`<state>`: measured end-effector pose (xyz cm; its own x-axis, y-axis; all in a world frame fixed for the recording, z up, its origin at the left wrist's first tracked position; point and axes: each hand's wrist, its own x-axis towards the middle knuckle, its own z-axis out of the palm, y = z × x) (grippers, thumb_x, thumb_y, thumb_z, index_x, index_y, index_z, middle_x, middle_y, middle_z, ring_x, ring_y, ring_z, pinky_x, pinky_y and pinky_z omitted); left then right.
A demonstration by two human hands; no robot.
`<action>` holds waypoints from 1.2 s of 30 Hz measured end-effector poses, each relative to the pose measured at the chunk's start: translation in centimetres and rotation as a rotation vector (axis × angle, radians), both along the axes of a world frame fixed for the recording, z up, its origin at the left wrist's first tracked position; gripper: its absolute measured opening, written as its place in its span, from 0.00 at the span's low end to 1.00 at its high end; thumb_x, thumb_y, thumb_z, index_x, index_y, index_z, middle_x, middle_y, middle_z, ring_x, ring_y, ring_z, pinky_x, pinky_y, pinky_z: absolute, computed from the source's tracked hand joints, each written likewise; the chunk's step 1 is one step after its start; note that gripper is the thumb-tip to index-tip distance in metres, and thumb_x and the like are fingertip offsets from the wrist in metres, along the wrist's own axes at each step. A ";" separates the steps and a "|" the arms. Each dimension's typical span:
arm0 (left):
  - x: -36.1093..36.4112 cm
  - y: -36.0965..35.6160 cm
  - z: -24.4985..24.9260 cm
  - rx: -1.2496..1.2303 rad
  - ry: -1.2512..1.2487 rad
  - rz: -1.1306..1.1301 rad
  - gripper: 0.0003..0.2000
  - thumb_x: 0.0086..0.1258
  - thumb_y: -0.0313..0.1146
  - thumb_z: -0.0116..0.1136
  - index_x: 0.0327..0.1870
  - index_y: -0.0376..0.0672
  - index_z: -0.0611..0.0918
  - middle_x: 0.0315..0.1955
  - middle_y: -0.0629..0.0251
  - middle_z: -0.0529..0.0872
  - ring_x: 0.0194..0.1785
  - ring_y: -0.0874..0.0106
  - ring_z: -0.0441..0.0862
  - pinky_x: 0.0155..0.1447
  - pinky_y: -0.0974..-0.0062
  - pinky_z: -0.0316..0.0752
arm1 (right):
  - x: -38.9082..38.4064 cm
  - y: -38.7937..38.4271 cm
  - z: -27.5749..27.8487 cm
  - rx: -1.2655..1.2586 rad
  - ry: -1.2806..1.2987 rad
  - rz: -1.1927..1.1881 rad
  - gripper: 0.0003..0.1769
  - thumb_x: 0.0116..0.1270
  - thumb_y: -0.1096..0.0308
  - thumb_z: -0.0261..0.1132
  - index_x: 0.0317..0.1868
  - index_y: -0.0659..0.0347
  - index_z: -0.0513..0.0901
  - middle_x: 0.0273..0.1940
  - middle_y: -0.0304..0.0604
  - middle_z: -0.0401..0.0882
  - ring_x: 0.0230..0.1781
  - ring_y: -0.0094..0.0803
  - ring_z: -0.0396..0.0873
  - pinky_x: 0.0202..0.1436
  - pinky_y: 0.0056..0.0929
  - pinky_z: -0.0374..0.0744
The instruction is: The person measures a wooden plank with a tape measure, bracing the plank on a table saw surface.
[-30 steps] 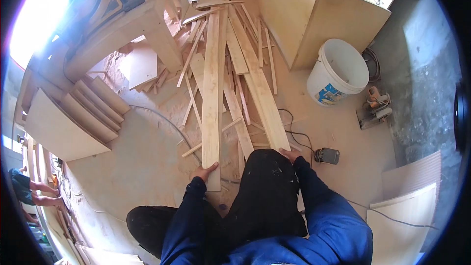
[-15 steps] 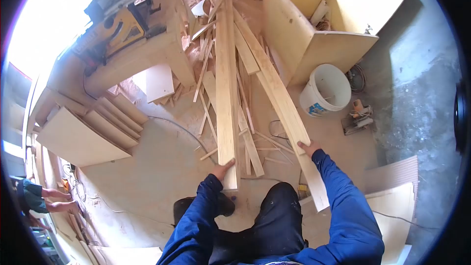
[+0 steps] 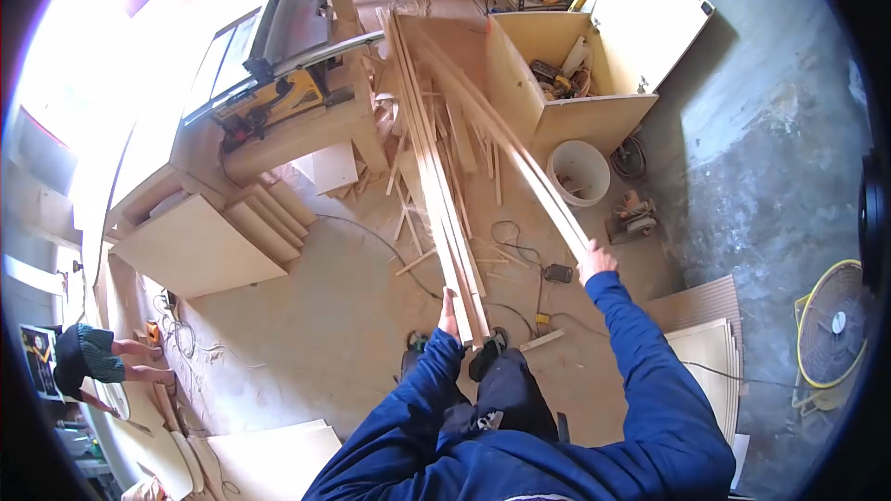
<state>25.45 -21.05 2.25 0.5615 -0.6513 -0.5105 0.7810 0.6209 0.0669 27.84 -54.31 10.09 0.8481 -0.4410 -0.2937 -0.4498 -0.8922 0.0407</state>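
My left hand [image 3: 449, 317] is closed around the near end of a stack of long wooden boards [image 3: 429, 167], their narrow edges upward, running away toward the table saw. In my right hand [image 3: 597, 263] is the near end of another long board [image 3: 527, 165], also on edge and slanting up to the left; its far part is blurred. The two lengths spread apart toward me and come close together at their far ends. Beneath them, loose wood strips [image 3: 408, 223] lie scattered over the dusty floor.
A table saw [image 3: 278, 97] stands at left beside leaning panels [image 3: 200, 246]. To the right are an opened wooden box [image 3: 594, 116], a white bucket [image 3: 578, 172], a circular saw [image 3: 633, 216] and a fan [image 3: 832, 325]. Cords cross the floor. Another person [image 3: 93, 357] is at far left.
My view has risen and shifted. The boards have turned from lying flat to standing on edge, and my right hand has raised its board. Both hands keep their grip.
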 end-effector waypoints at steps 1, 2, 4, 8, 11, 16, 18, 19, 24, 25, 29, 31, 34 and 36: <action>-1.2 0.9 1.2 -0.208 -0.044 -0.016 0.40 0.48 0.73 0.50 0.48 0.43 0.75 0.34 0.56 0.80 0.35 0.61 0.77 0.42 0.60 0.73 | -1.5 1.2 0.3 0.045 -0.001 0.021 0.33 0.52 0.58 0.67 0.53 0.66 0.64 0.41 0.60 0.76 0.45 0.51 0.77 0.47 0.45 0.74; -2.4 1.9 1.9 -0.203 -0.038 -0.018 0.40 0.48 0.73 0.50 0.48 0.43 0.75 0.34 0.56 0.80 0.35 0.61 0.77 0.42 0.60 0.73 | -3.4 3.0 0.4 0.095 0.006 0.038 0.35 0.52 0.57 0.67 0.54 0.68 0.63 0.43 0.61 0.76 0.45 0.52 0.76 0.49 0.44 0.74; -3.8 2.9 3.8 0.255 -0.024 -0.013 0.34 0.56 0.66 0.52 0.50 0.43 0.75 0.36 0.59 0.82 0.36 0.63 0.82 0.42 0.58 0.79 | -5.9 6.6 1.7 0.319 0.038 -0.051 0.38 0.53 0.54 0.66 0.56 0.70 0.62 0.46 0.63 0.75 0.48 0.54 0.75 0.53 0.40 0.73; -6.3 5.4 5.0 0.327 -0.128 -0.127 0.26 0.61 0.55 0.55 0.53 0.45 0.74 0.35 0.65 0.83 0.33 0.69 0.82 0.38 0.66 0.79 | -10.0 10.1 -0.6 0.641 0.078 -0.138 0.49 0.50 0.39 0.66 0.55 0.78 0.64 0.52 0.68 0.70 0.55 0.53 0.71 0.59 0.36 0.69; -7.2 6.6 3.7 0.575 -0.248 -0.231 0.25 0.59 0.53 0.59 0.47 0.42 0.77 0.34 0.65 0.82 0.31 0.71 0.81 0.36 0.70 0.77 | -13.0 12.9 -1.0 0.801 -0.057 -0.382 0.58 0.47 0.32 0.64 0.58 0.82 0.61 0.57 0.69 0.66 0.60 0.52 0.66 0.62 0.34 0.66; -9.2 7.4 2.7 0.479 -0.334 -0.189 0.22 0.65 0.48 0.54 0.52 0.40 0.78 0.35 0.65 0.83 0.33 0.74 0.81 0.40 0.76 0.76 | -16.1 16.4 -11.5 1.201 -0.099 -0.320 0.50 0.49 0.33 0.64 0.57 0.71 0.70 0.54 0.58 0.73 0.57 0.45 0.70 0.60 0.32 0.67; -10.2 7.1 9.0 0.843 -0.444 -0.371 0.28 0.65 0.56 0.49 0.50 0.37 0.78 0.36 0.63 0.84 0.35 0.72 0.81 0.40 0.77 0.75 | -16.8 21.2 -0.8 1.088 -0.046 -0.278 0.46 0.50 0.38 0.66 0.56 0.71 0.71 0.51 0.55 0.75 0.53 0.43 0.73 0.56 0.34 0.70; -10.6 7.0 9.7 1.000 -0.545 -0.471 0.30 0.63 0.59 0.49 0.49 0.36 0.79 0.34 0.62 0.84 0.35 0.71 0.81 0.41 0.76 0.74 | -17.6 22.6 -0.2 1.073 -0.078 -0.404 0.41 0.54 0.41 0.65 0.56 0.69 0.72 0.48 0.51 0.77 0.48 0.41 0.76 0.52 0.33 0.73; -13.2 4.2 6.4 1.205 -0.619 -0.530 0.42 0.51 0.69 0.54 0.47 0.29 0.77 0.43 0.45 0.81 0.51 0.60 0.79 0.54 0.70 0.72 | -19.3 22.7 -4.7 1.847 -0.196 -0.779 0.27 0.68 0.47 0.49 0.53 0.62 0.74 0.44 0.43 0.79 0.42 0.33 0.78 0.46 0.31 0.76; -13.9 3.5 5.7 1.231 -0.617 -0.520 0.46 0.48 0.70 0.55 0.50 0.25 0.74 0.47 0.39 0.78 0.53 0.57 0.77 0.57 0.69 0.71 | -19.7 22.5 -4.5 2.029 -0.179 -0.899 0.29 0.69 0.44 0.45 0.53 0.60 0.74 0.43 0.43 0.79 0.41 0.32 0.78 0.45 0.31 0.76; -17.4 0.3 8.4 1.321 -0.500 -0.537 0.48 0.50 0.69 0.53 0.60 0.30 0.65 0.53 0.36 0.71 0.58 0.49 0.71 0.60 0.62 0.67 | -21.2 20.3 -6.8 2.054 -0.269 -0.661 0.24 0.66 0.48 0.54 0.51 0.59 0.75 0.41 0.42 0.79 0.40 0.30 0.78 0.45 0.26 0.76; -18.8 -1.0 9.1 1.667 -0.525 -0.822 0.47 0.52 0.70 0.49 0.64 0.38 0.61 0.55 0.35 0.65 0.58 0.46 0.68 0.59 0.54 0.64 | -22.4 18.8 -6.8 2.187 -0.115 -0.617 0.24 0.64 0.51 0.56 0.52 0.61 0.74 0.44 0.43 0.79 0.41 0.32 0.78 0.46 0.28 0.76; -22.7 -2.6 8.6 1.708 -0.758 -0.738 0.46 0.53 0.71 0.46 0.67 0.46 0.58 0.56 0.34 0.61 0.58 0.44 0.65 0.58 0.48 0.62 | -25.6 17.0 -4.0 2.161 -0.029 -0.667 0.24 0.64 0.54 0.56 0.53 0.63 0.73 0.46 0.45 0.78 0.42 0.34 0.78 0.48 0.30 0.76; -24.7 -2.4 9.8 1.459 -0.870 -0.862 0.47 0.56 0.72 0.38 0.69 0.43 0.50 0.53 0.26 0.63 0.56 0.36 0.67 0.60 0.52 0.64 | -27.9 14.9 -4.5 2.189 -0.049 -0.638 0.25 0.63 0.55 0.57 0.55 0.63 0.72 0.46 0.47 0.78 0.43 0.37 0.78 0.49 0.33 0.76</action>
